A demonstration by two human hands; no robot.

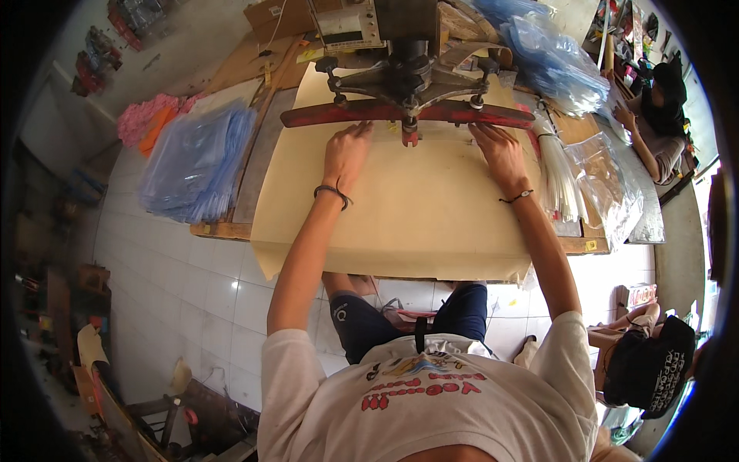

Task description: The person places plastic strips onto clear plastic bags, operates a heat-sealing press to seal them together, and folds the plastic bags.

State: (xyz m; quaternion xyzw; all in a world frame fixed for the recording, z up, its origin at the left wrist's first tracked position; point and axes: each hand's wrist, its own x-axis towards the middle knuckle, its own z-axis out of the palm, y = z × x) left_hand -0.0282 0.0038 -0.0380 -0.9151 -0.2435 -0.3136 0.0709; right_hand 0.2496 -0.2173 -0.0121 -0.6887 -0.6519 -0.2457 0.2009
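Observation:
Both my arms reach forward over a cream sheet (416,208) that covers the worktable. My left hand (350,150) rests palm down just in front of a long red press bar (331,113), its fingers stretched out toward the bar. On the other side, my right hand (499,154) lies with fingers extended near the bar's right half. Between my fingertips a thin clear plastic film (443,132) shows faintly; its outline is hard to make out. The bar hangs from a dark metal bracket (404,79) on the machine, with a small red-tipped fitting at its centre.
A stack of bluish clear plastic sheets (196,165) lies left, beside pink material (146,115). More clear plastic (550,65) is heaped at the back right. White strips (558,177) and a clear bag (608,181) lie right. Two people sit on the right, one farther (662,115), one nearer (647,362).

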